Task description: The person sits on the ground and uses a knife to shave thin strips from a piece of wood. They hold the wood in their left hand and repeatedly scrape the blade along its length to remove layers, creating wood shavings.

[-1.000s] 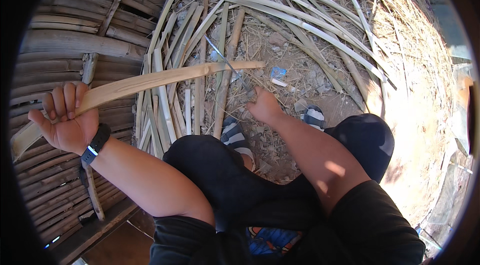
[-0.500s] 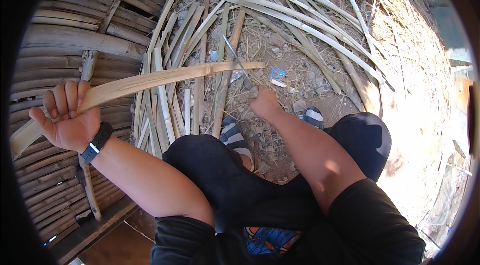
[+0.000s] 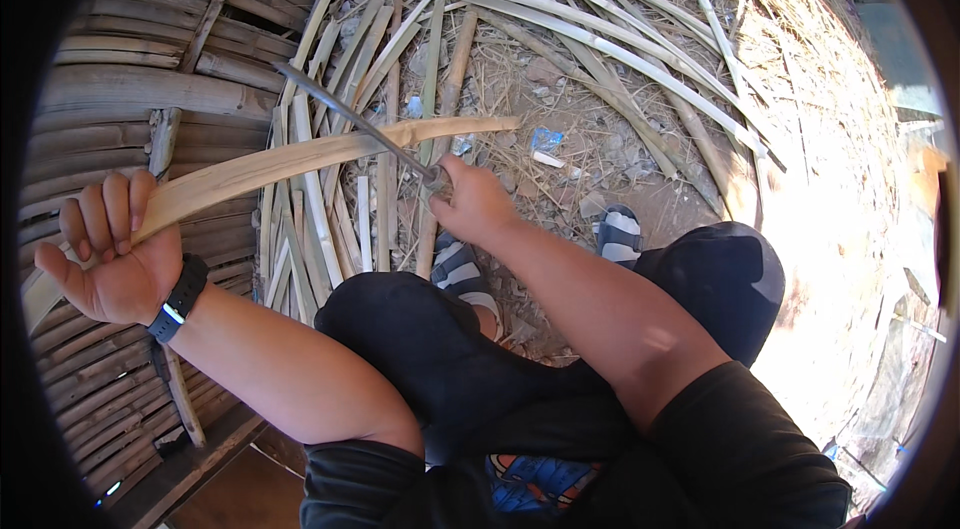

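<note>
My left hand (image 3: 115, 254), wearing a black watch, is curled around the near end of a pale split bamboo strip (image 3: 270, 167) at the far left. The strip reaches across to the right, slightly bowed, with a raised joint near its thin far end. Gripped in my right hand (image 3: 475, 204) is a long narrow knife (image 3: 345, 114), its blade pointing up and left across the strip. The blade passes over the strip near the joint; whether it touches the wood I cannot tell. My fingers hide most of the knife's handle.
A slatted bamboo wall (image 3: 110, 139) rises along the left. Several cut bamboo strips (image 3: 310, 169) lie beside it, and longer pale strips (image 3: 600, 39) fan across the ground farther off. Dry straw (image 3: 810, 79) lies at the right. My sandalled feet (image 3: 460, 269) rest on littered soil.
My right hand has moved left with the knife, whose blade now slants farther left across the strip. My left hand and the bamboo strip have shifted slightly left.
</note>
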Demonstrator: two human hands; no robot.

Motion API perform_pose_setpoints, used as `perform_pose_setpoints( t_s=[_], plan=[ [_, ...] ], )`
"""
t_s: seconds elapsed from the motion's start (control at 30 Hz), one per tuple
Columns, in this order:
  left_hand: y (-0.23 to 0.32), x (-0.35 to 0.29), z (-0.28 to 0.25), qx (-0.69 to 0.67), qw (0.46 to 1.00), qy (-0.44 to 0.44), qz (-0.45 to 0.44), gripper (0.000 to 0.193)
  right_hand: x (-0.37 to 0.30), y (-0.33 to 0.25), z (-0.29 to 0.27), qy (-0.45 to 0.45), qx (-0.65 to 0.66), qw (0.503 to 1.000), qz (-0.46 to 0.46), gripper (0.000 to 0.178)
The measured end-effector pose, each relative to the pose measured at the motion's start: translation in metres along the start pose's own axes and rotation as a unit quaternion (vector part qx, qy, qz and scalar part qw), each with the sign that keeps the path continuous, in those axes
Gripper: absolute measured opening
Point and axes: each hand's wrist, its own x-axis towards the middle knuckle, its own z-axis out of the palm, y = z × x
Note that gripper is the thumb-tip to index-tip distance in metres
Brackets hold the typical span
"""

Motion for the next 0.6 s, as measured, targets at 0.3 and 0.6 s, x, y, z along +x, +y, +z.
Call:
perform_pose_setpoints(
  t_s=[0.3, 0.6],
  plan=[
    [0.000, 0.006, -0.002, 0.013, 0.997, 0.060, 0.039, 0.040, 0.023, 0.075, -0.004, 0.012, -0.025, 0.985, 0.172, 0.041],
    [0.003, 0.000, -0.019, 0.044, 0.991, 0.117, 0.034, 0.040, -0.010, 0.048, 0.018, -0.004, 0.000, 0.999, 0.035, 0.045]
  ],
)
